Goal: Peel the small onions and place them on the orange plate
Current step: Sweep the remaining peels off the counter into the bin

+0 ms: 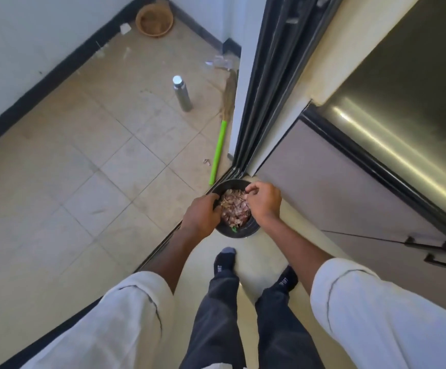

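Observation:
A black round container (252, 227) sits low in front of me by the door track, filled with pinkish-brown onion peels (234, 209). My left hand (200, 215) is at its left rim, fingers curled over the edge and touching the peels. My right hand (264, 202) hovers over the right rim with curled fingers, the fingertips bunched above the peels; nothing shows between them. I cannot tell whether the container rests on the floor or is held up. No whole onion can be made out among the peels.
My feet in dark socks (224, 263) stand just behind the container. A green-handled broom (218, 153), a steel bottle (182, 94) and a woven basket (154, 20) are on the tiled floor to the left. A sliding door frame (259, 97) and a cabinet (336, 187) rise on the right.

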Available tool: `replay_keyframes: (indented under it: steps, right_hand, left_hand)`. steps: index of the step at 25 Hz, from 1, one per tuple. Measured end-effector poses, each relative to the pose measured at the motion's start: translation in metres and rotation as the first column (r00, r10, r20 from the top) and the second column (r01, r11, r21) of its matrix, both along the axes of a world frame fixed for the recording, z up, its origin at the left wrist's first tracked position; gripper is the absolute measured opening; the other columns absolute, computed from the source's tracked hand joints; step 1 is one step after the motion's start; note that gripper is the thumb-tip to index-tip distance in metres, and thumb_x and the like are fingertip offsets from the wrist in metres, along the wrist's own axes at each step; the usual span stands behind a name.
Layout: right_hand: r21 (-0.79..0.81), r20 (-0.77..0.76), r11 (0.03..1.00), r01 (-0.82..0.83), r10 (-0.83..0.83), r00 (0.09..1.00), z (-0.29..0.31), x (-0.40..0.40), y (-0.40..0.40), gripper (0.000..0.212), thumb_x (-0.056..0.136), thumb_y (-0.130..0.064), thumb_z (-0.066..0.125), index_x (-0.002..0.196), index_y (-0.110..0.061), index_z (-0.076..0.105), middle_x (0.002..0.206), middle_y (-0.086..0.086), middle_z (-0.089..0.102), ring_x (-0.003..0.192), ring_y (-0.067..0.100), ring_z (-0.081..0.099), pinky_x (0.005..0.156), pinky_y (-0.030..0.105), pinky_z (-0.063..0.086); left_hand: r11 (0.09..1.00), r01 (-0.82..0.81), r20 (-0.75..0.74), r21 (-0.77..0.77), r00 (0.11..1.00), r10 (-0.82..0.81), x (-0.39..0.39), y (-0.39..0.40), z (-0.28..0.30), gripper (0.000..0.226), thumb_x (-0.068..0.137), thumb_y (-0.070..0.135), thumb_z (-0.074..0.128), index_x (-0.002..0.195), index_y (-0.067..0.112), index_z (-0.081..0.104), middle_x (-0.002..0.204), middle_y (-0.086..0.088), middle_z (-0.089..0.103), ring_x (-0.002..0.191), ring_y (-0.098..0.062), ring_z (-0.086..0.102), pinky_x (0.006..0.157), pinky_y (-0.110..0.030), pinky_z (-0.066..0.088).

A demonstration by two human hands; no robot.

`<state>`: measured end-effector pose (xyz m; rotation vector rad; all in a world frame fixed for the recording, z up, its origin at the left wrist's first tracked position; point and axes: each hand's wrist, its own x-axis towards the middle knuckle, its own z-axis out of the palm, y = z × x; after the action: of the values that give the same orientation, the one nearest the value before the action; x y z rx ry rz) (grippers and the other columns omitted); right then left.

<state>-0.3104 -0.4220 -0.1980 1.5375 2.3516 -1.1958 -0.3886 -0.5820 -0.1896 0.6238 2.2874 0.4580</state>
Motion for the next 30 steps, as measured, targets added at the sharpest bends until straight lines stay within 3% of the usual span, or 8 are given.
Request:
replay_keyframes:
  steps: [5,11,15,19,23,25,28,30]
  right_hand:
    - [-0.034,-0.032,0.998,-0.049,0.048,0.998,0.043,0.020,0.012,0.035,0.093,0.001,0.062,0.094,-0.026,0.085,0.105,-0.006,0.081,0.097,0.014,0.073,0.094,0.030,0.059]
    - [-0.142,-0.362,0.920,0.364,-0.391,0.846,0.127,0.082,0.048,0.018,0.094,-0.009,0.071,0.095,-0.024,0.079,0.088,-0.005,0.078,0.082,0.012,0.072,0.086,0.042,0.063]
    - [-0.037,-0.500,0.898,0.439,-0.397,0.770,0.181,0.143,0.112,0.028,0.098,0.000,0.062,0.102,-0.021,0.079,0.092,-0.007,0.075,0.087,0.010,0.071,0.080,0.025,0.058]
    - [0.006,-0.514,0.854,0.521,-0.444,0.734,0.198,0.216,0.191,0.033,0.099,0.006,0.057,0.103,-0.018,0.080,0.092,-0.005,0.075,0.084,0.002,0.069,0.074,0.008,0.050]
    - [0.042,-0.503,0.751,0.659,-0.554,0.663,0.192,0.289,0.245,0.040,0.093,0.011,0.052,0.105,-0.016,0.079,0.099,-0.002,0.076,0.094,0.010,0.071,0.084,0.018,0.056]
    - [0.066,-0.490,0.701,0.710,-0.597,0.635,0.188,0.332,0.273,0.036,0.097,0.005,0.054,0.110,-0.017,0.079,0.106,-0.003,0.077,0.099,0.010,0.070,0.090,0.022,0.057]
    - [0.027,-0.419,0.722,0.691,-0.620,0.664,0.190,0.394,0.322,0.031,0.101,-0.003,0.057,0.119,-0.020,0.076,0.117,-0.003,0.073,0.102,0.010,0.068,0.080,0.009,0.051]
    - [0.090,-0.383,0.742,0.664,-0.590,0.711,0.195,0.428,0.353,0.034,0.102,-0.008,0.059,0.132,-0.022,0.068,0.133,-0.002,0.065,0.116,0.014,0.065,0.095,0.022,0.054]
  left_hand:
    - [0.995,0.070,-0.080,0.066,0.995,-0.065,-0.002,0.024,0.040,0.028,0.107,0.020,0.054,0.130,0.013,0.069,0.127,-0.013,0.071,0.119,-0.034,0.065,0.093,-0.038,0.049]
    - [0.921,0.113,-0.229,0.374,0.973,-0.026,0.027,0.117,0.123,0.023,0.105,0.034,0.056,0.097,0.020,0.072,0.088,-0.002,0.076,0.083,-0.026,0.070,0.071,-0.038,0.053]
    - [0.788,0.155,-0.147,0.596,0.986,-0.083,0.075,0.194,0.157,0.029,0.108,0.037,0.050,0.093,0.019,0.067,0.073,0.004,0.071,0.070,-0.014,0.068,0.069,-0.045,0.058]
    - [0.691,0.409,-0.347,0.596,0.907,-0.237,0.129,0.270,0.164,0.022,0.106,0.019,0.062,0.125,0.012,0.071,0.119,-0.004,0.074,0.107,-0.021,0.069,0.096,-0.048,0.058]
    - [0.697,0.619,-0.328,0.361,0.784,-0.527,0.197,0.353,0.165,0.064,0.110,0.043,0.054,0.164,0.012,0.037,0.174,-0.008,0.030,0.162,-0.025,0.026,0.130,-0.043,0.026]
    - [0.693,0.649,-0.262,0.314,0.761,-0.594,0.232,0.388,0.162,0.074,0.109,0.052,0.052,0.168,0.014,0.028,0.177,-0.005,0.021,0.164,-0.024,0.018,0.132,-0.047,0.023]
    - [0.769,0.499,-0.161,0.400,0.864,-0.477,0.264,0.434,0.160,0.067,0.107,0.046,0.060,0.163,0.015,0.039,0.173,-0.007,0.032,0.160,-0.028,0.030,0.130,-0.055,0.027]
    - [0.770,0.476,-0.145,0.425,0.876,-0.461,0.283,0.460,0.161,0.065,0.107,0.042,0.061,0.163,0.019,0.039,0.174,-0.006,0.030,0.161,-0.028,0.028,0.130,-0.057,0.028]
